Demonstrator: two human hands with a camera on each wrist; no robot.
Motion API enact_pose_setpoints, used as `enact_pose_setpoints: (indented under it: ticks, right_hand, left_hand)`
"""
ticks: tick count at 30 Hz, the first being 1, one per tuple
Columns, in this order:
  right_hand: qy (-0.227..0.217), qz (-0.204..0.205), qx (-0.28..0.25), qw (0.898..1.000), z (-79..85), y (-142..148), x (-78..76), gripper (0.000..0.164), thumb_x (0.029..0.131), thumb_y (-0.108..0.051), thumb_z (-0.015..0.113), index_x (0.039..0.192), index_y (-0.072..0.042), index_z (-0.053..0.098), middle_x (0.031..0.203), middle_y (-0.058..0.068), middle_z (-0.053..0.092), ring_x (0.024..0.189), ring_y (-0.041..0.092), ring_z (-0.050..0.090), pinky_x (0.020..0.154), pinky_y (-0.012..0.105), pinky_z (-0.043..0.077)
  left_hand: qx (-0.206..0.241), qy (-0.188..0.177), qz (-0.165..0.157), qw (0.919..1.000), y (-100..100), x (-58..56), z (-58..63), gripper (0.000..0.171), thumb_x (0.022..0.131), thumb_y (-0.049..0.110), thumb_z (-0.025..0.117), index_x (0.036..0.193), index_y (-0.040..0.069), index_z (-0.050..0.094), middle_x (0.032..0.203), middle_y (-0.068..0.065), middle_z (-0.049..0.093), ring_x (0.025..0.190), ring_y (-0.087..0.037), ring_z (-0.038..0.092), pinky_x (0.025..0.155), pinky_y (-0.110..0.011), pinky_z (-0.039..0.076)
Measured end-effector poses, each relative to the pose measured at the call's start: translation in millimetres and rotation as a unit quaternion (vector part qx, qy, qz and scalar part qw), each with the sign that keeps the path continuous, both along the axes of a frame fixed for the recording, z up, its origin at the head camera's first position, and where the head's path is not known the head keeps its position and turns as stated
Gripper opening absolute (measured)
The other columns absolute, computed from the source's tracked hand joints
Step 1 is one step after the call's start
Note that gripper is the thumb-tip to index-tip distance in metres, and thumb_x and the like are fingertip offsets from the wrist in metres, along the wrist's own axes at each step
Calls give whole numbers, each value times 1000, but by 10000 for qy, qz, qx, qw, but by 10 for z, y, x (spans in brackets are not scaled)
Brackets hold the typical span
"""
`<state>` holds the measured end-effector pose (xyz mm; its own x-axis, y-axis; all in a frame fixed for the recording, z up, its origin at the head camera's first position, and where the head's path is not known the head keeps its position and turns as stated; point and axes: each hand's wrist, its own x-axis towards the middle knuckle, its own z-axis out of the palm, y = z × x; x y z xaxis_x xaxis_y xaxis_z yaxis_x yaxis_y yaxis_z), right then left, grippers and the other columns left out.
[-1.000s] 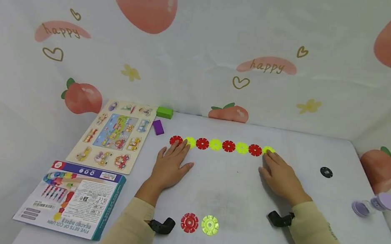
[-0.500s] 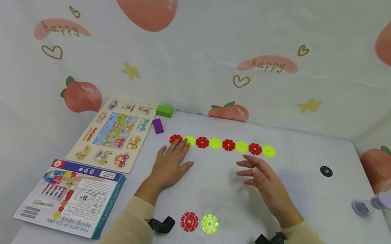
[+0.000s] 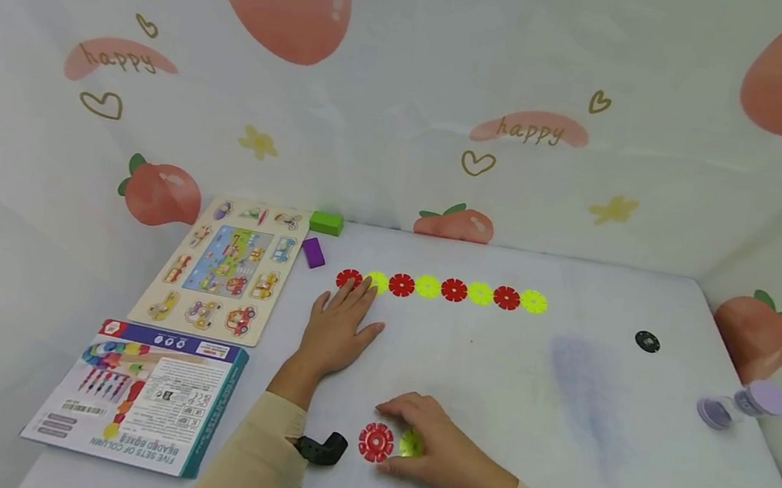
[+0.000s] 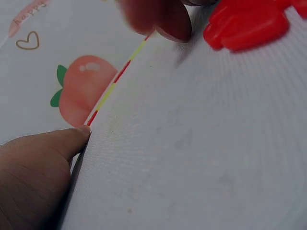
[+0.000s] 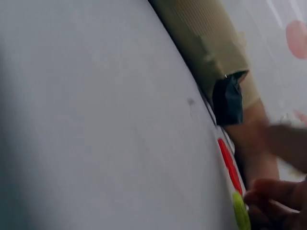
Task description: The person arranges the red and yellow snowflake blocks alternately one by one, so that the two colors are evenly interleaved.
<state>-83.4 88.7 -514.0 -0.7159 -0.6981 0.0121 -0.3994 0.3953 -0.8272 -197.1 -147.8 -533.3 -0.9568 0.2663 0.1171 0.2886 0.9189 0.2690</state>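
Note:
My left hand (image 3: 335, 337) lies with straight fingers over the leftmost red flower-shaped disc (image 3: 348, 277) and the yellow disc beside it (image 3: 378, 282). They begin a straight row of alternating red and yellow discs, ending at a yellow disc (image 3: 534, 302). Nearer the front, my right hand (image 3: 451, 451) hovers over a loose yellow disc (image 3: 410, 443), partly covering it. Its thumb and forefinger are spread apart, their tips close to the loose red disc (image 3: 376, 442). In the right wrist view, right-hand fingers (image 5: 278, 194) appear beside the yellow disc (image 5: 241, 213); whether they touch it is unclear.
At left lie a wooden picture puzzle board (image 3: 220, 273) and a boxed bead set (image 3: 136, 400). A green block (image 3: 326, 223) and a purple block (image 3: 314, 253) sit by the board. On the right are a black disc (image 3: 647, 341) and a purple-ended hourglass (image 3: 742, 404).
My right hand has left the right end of the row and come down toward the front, over the loose yellow disc. The left hand has stayed on the row's left end.

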Motion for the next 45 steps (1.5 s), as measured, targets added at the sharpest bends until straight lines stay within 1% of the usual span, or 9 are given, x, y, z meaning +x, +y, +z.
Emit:
enact_pose_setpoints:
  ticks: [3, 5, 11, 16, 24, 32, 35, 40, 45]
  right_hand:
    - [708, 26, 447, 9965, -43, -56, 35, 45, 80, -37, 77, 121, -27, 60, 122, -15, 48, 112, 8, 40, 91, 31, 42]
    - [838, 36, 531, 9951, -55, -74, 43, 40, 80, -33, 78, 116, -29, 60, 117, -17, 49, 107, 6, 41, 86, 30, 42]
    - [2, 62, -61, 10000, 14, -23, 0, 27, 88, -24, 71, 112, -29, 59, 105, -17, 59, 93, 5, 54, 84, 30, 46]
    - [-545, -936, -811, 9908, 147, 213, -237, 19, 91, -28, 67, 109, -27, 62, 97, -8, 64, 81, 16, 60, 71, 31, 52]
    - [-508, -3105, -1351, 9396, 266, 957, -868, 31, 92, -26, 66, 120, -13, 59, 99, 12, 60, 86, 28, 63, 76, 38, 54]
    - [165, -4811, -102, 8765, 61, 1737, -1340, 37, 99, -24, 54, 132, -9, 52, 110, 11, 56, 93, 19, 57, 66, 17, 48]
    - [139, -5101, 159, 8599, -6, 1880, -1429, 40, 99, -23, 52, 135, -6, 49, 113, 13, 55, 92, 21, 58, 66, 15, 49]
    - [341, -4970, 357, 8663, -48, 1905, -1479, 49, 98, -22, 53, 141, -2, 43, 122, 19, 50, 102, 30, 56, 81, 35, 51]
    - [1116, -4614, 1148, 8726, -58, 1841, -1384, 55, 95, -20, 56, 143, 0, 39, 140, 26, 35, 120, 44, 39, 95, 60, 35]
  left_hand:
    - [19, 15, -20, 10000, -10, -6, -12, 71, 94, 58, 44, 152, 20, 29, 157, 1, 20, 144, -22, 8, 109, -57, 8]
    - [40, 10, -10, 10000, -13, -4, -17, 71, 94, 58, 44, 152, 20, 29, 157, 2, 20, 144, -22, 8, 109, -57, 8]
    - [67, -26, 10, 10000, -17, 8, -9, 71, 94, 57, 45, 152, 20, 29, 157, 2, 20, 144, -22, 9, 109, -57, 8]
    - [93, -65, 23, 9999, -1, 11, 11, 71, 94, 57, 46, 152, 21, 28, 158, 3, 19, 144, -22, 9, 110, -57, 7]
    - [97, -63, 43, 9999, 3, 2, -14, 71, 93, 57, 46, 153, 22, 27, 158, 4, 17, 144, -21, 7, 110, -56, 6]
    - [97, -36, 61, 9999, 12, -1, -27, 71, 93, 58, 45, 152, 22, 27, 158, 4, 17, 144, -21, 7, 110, -56, 6]
    - [82, -60, 59, 9999, 19, -1, -24, 72, 93, 58, 45, 153, 22, 27, 158, 4, 17, 144, -21, 6, 110, -56, 5]
    - [94, -36, 106, 9999, 11, 7, -22, 72, 93, 57, 47, 152, 22, 28, 158, 4, 18, 144, -21, 7, 110, -55, 4]
    - [59, -61, 67, 9999, -1, -5, -35, 71, 94, 58, 44, 153, 22, 27, 158, 5, 15, 144, -20, 5, 110, -55, 4]
